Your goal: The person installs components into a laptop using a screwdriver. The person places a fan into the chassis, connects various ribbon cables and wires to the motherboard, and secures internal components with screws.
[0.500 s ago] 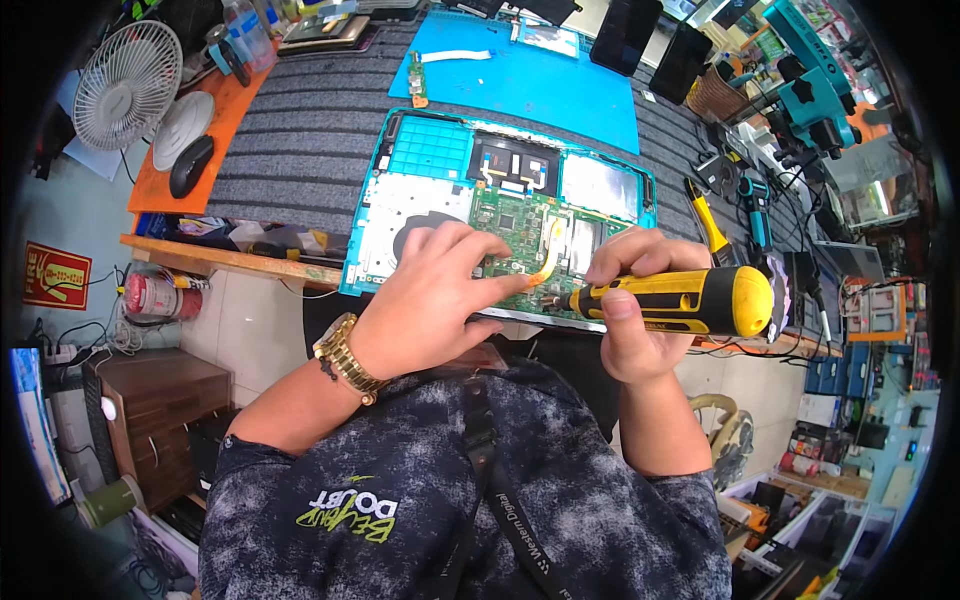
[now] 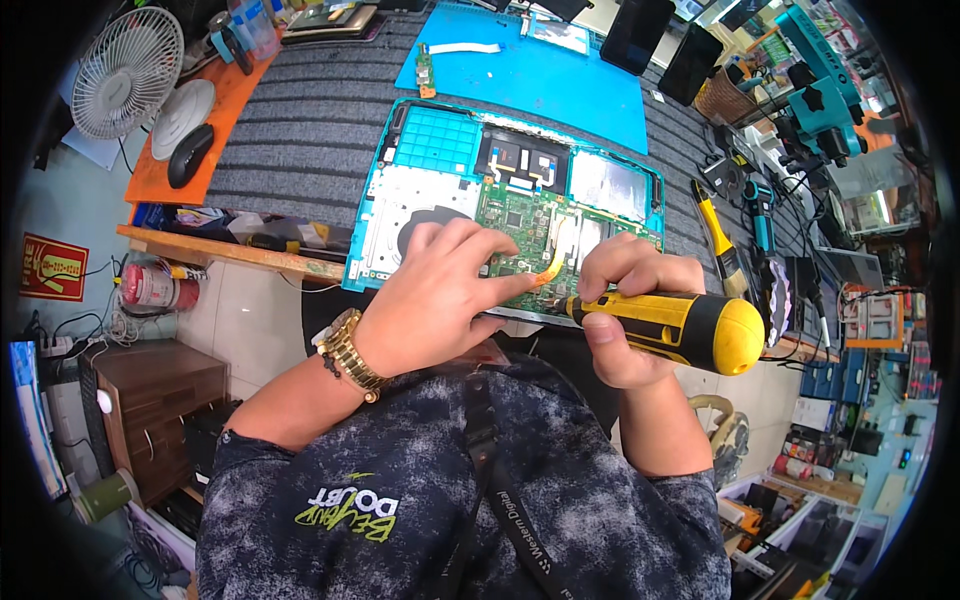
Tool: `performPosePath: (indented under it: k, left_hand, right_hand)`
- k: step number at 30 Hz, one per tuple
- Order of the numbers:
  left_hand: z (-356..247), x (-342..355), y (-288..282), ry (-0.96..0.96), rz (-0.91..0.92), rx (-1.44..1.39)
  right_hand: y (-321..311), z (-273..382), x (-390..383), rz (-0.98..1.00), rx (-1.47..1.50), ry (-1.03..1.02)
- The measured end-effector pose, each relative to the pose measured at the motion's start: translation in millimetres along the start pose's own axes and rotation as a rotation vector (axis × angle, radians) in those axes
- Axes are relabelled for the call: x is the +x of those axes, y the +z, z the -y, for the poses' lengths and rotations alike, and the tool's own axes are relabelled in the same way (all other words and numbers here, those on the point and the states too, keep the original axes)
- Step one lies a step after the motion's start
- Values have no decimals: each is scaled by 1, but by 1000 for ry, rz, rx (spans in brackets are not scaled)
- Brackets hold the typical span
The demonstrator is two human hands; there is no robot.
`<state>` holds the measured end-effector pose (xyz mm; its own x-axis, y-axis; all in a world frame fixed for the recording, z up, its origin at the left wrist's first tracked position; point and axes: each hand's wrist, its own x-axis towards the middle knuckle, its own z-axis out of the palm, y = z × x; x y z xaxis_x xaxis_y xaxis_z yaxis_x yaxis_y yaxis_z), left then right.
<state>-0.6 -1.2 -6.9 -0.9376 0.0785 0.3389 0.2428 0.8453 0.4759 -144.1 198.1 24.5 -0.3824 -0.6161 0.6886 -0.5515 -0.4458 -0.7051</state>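
Observation:
An opened teal laptop base point(image 2: 425, 140) shows a green circuit board point(image 2: 510, 218) with a yellow-orange cable or heat pipe point(image 2: 553, 255) across it. My left hand point(image 2: 430, 300) lies over the lower left of the board, fingers bent and apart, the index fingertip at the orange part. My right hand point(image 2: 630, 355) grips a thick yellow-and-black screwdriver handle point(image 2: 690, 330), held low and slanting, with its tip at the board's lower edge beside that fingertip; the exact contact point is too small to make out.
A blue mat point(image 2: 550, 90) with small parts lies behind the laptop. At the left are a white fan point(image 2: 125, 75) and black mouse point(image 2: 190, 155). At the right are a yellow brush point(image 2: 710, 215), blue tool point(image 2: 760, 220) and teal microscope point(image 2: 820, 110). A wooden cabinet point(image 2: 150, 420) stands lower left.
My right hand and the screwdriver handle have tilted, the handle's back end lowering and shifting slightly left. The laptop sits slightly higher and further right in view.

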Motion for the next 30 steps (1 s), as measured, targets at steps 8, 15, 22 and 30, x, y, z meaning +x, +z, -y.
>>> performPosePath:
  k: [8, 15, 22, 30]
  left_hand:
    - [1, -1, 0, 44, -36, 16]
    - [2, -1, 1, 32, -16, 14]
    - [1, -1, 0, 31, -29, 3]
    - [1, -1, 0, 34, -38, 2]
  right_hand:
    - [0, -3, 8, 30, -29, 6]
    - [1, -5, 10, 65, -60, -21]
    - [0, -6, 11, 84, -50, -5]
    - [0, -6, 11, 104, -57, -10]
